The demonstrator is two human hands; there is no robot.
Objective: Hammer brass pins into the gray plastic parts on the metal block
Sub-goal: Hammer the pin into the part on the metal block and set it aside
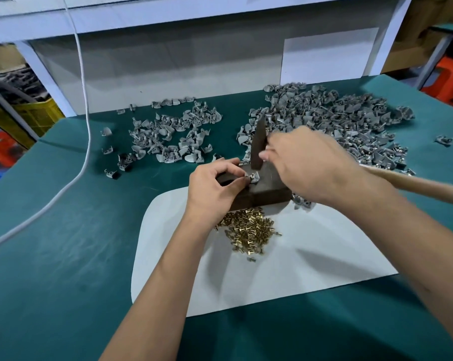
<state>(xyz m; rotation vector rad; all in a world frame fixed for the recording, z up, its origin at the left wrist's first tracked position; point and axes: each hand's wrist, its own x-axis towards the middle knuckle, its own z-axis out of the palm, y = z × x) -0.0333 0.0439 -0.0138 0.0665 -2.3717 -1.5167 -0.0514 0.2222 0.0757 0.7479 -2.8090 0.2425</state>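
At the centre, a dark metal block [256, 196] is seen on a white sheet [285, 269] spread over a green table cover [64, 256]. A gray plastic part [254, 177] on the block is pinched by the left hand [215, 188]. A hammer [258, 147], head down above the part, is gripped by the blurred right hand [314, 165]. Brass pins [249, 230] are heaped at 6 o'clock from the block. Piles of gray parts lie at 11 o'clock [173, 136] and 1 o'clock [337, 118]. A white cable [86, 121] is draped at 9 o'clock.

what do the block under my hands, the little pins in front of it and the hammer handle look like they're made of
Block: dark, dull metal, likely steel, judging by its square, solid edges. Pins: shiny yellow-gold, probably brass. Hammer handle: pale tan and matte, apparently bare wood.
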